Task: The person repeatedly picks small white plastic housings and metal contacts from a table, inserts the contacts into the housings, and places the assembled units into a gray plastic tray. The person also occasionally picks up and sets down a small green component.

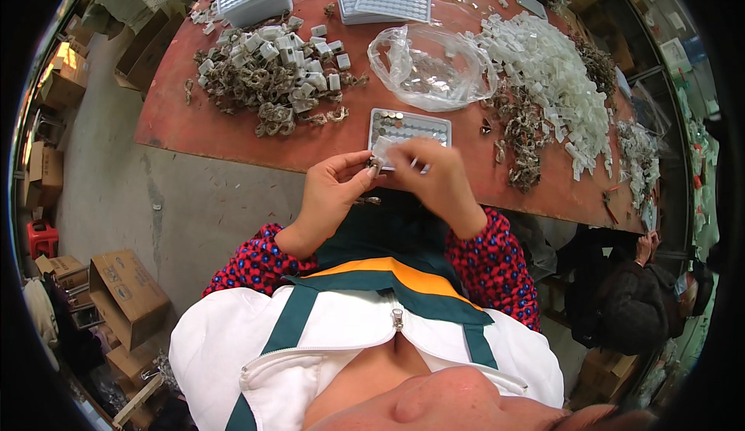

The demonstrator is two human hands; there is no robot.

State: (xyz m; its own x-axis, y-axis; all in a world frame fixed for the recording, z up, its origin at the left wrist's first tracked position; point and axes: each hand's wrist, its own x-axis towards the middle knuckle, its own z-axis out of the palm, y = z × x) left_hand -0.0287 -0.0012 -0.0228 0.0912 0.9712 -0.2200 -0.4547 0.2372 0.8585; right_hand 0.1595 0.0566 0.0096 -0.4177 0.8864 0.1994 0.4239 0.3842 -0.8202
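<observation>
Over the near edge of the red table, my left hand (334, 192) is closed, thumb and fingertips pinching a small brown corded piece (374, 164). A short end of similar brown cord (369, 200) shows below those fingers. My right hand (434, 179) is beside it, its fingers curled and smeared by motion. Between the hands is a small translucent plastic piece (382, 148); which hand grips it I cannot tell. Just beyond them lies a white tray (449, 132) with small round silvery and coppery discs, partly hidden by my right hand.
Brown cords with white boxes form a heap (268, 74) on the left. A clear plastic bag (388, 82) lies beyond the tray. Translucent plastic pieces (551, 82) are piled right, beside more brown cords (524, 136). White trays (256, 0) are stacked farther back. Another person (628, 299) sits at right.
</observation>
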